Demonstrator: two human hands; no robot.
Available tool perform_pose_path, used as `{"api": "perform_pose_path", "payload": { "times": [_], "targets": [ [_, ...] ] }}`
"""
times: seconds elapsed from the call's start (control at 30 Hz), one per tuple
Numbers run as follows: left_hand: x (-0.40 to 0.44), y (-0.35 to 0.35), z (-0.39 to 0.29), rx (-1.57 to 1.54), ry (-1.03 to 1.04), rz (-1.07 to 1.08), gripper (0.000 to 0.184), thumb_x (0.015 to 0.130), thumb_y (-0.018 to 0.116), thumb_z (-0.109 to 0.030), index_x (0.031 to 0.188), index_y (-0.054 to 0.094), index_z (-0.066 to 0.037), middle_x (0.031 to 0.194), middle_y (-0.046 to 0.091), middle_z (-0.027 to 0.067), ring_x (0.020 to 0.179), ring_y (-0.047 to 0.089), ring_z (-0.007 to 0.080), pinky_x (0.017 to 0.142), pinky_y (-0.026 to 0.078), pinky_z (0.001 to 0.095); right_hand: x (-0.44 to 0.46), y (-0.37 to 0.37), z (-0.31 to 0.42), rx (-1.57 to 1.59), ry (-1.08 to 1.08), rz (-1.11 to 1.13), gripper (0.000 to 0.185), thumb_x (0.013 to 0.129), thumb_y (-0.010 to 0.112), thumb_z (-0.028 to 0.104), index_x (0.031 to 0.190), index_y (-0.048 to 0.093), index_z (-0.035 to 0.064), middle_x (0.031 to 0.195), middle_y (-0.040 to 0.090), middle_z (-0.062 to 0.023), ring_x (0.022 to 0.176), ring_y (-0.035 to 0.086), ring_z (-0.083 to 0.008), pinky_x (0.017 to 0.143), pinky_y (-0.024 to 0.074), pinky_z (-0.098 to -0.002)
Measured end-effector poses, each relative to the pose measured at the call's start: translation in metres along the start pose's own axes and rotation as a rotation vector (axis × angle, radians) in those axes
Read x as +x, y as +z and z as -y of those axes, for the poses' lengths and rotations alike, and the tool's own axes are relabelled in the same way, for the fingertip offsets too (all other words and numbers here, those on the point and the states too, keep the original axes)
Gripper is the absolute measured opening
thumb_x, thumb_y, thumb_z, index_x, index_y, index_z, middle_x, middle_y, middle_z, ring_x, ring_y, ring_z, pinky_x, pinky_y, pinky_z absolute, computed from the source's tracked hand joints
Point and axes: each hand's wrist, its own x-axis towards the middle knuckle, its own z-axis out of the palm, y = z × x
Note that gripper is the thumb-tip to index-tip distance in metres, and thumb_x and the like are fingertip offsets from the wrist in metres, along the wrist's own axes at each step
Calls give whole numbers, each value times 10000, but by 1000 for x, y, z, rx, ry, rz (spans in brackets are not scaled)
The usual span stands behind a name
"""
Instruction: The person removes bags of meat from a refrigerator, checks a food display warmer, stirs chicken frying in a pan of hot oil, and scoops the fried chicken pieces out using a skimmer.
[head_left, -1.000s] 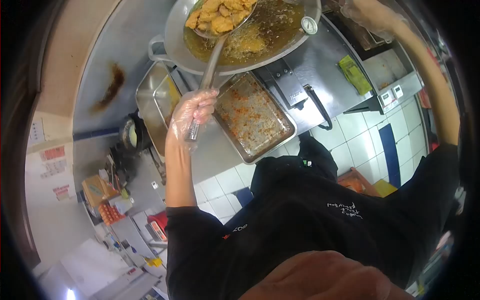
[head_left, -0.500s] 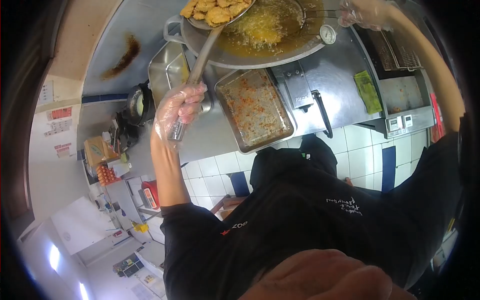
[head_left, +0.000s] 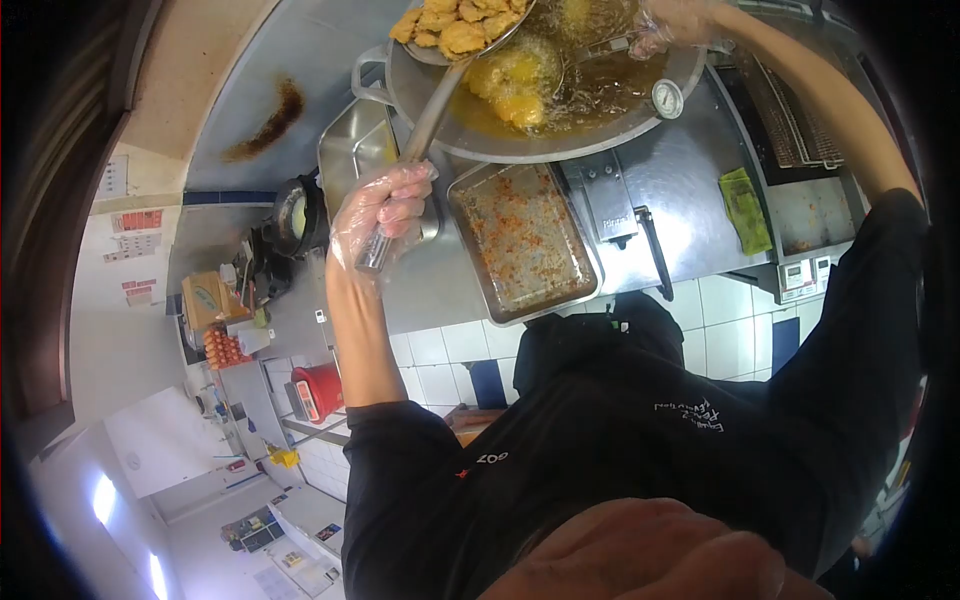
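My left hand point(head_left: 385, 212), in a clear plastic glove, is closed around the metal handle of a skimmer point(head_left: 437, 112). Golden fried pieces point(head_left: 462, 25) are heaped in its bowl, over the left rim of a large wok point(head_left: 590, 143). My gloved right hand point(head_left: 665, 25) grips the handle of a second, wire skimmer point(head_left: 612, 45) above the wok. Its basket is down in the bubbling oil point(head_left: 610, 90), with more yellow-golden pieces point(head_left: 515, 85) in and around it. The upper part of the wok is cut off by the frame edge.
A dial thermometer point(head_left: 667, 98) sits at the wok's right rim. In front lies a crumb-strewn metal tray point(head_left: 525, 240), beside a burner control box point(head_left: 605, 200). A steel pan point(head_left: 345, 150) stands left, a green cloth point(head_left: 745, 210) right. Egg trays point(head_left: 225, 347) are further left.
My right hand and the wire skimmer have moved left across the wok, and the fried pieces show more clearly in the oil. My left hand keeps its grip. The view has shifted slightly.
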Motion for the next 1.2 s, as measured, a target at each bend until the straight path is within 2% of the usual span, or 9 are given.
{"api": "perform_pose_path", "payload": {
  "times": [0.2,0.37,0.47,0.63,0.7,0.8,0.97,1.03,1.2],
  "targets": [
    [19,-3,-4,-52,-47,55,72,1005,581,-55,1036,560,7,735,455,-58,474,384,-26,350,351,155,-13,1,0,292,-177,-148,387,971,695,337,1215,729,38,1148,752,-138,983,672,-205,884,511,-381],
    [28,-3,1,3,-52,78,62,1000,587,-49,1029,569,3,735,480,-51,482,397,-22,363,353,157,-54,-14,28,267,191,-47,347,951,737,352,1076,770,30,914,755,-59,834,617,-141,759,503,-332],
    [29,-4,6,19,-45,63,59,993,599,-49,1011,580,4,737,491,-50,492,407,-19,377,355,160,-76,-9,18,354,2,-112,332,945,746,354,1038,774,37,859,736,-30,822,609,-124,735,497,-324],
    [41,-14,16,31,-46,112,113,978,645,-91,1020,602,4,736,507,-53,502,415,-5,395,352,167,-130,-6,20,293,166,-142,345,950,733,375,1055,754,47,866,725,-45,805,623,-138,735,508,-329],
    [40,-10,22,105,-15,89,119,973,658,-106,1016,607,-7,727,510,-55,504,419,2,410,352,170,-153,5,13,276,370,-427,405,931,700,319,1159,605,-3,1022,731,-164,1024,718,-286,901,566,-406],
    [41,-3,34,188,13,51,133,962,679,-131,1016,620,-25,711,513,-58,509,427,15,438,354,178,-176,-6,39,149,605,-475,523,914,739,438,1196,602,19,1107,709,-116,1111,671,-233,988,520,-371],
    [40,1,51,185,22,54,138,959,684,-150,1032,628,-47,725,525,-57,553,453,26,466,369,188,-168,-32,76,161,658,-566,612,950,704,358,1422,512,18,1183,700,-192,1173,653,-272,995,520,-422],
    [42,-4,55,138,10,99,143,964,680,-154,1041,620,-49,734,529,-53,567,461,29,471,375,188,-146,-67,146,81,738,-336,390,965,692,415,1023,742,33,887,729,-105,800,643,-195,737,522,-362],
    [48,-15,64,-12,-31,230,157,982,661,-169,1069,596,-56,769,544,-32,595,488,50,486,402,202,-79,-55,104,-388,161,-571,444,958,641,468,1020,715,34,876,729,-192,786,690,-368,732,543,-470]
  ]
}}
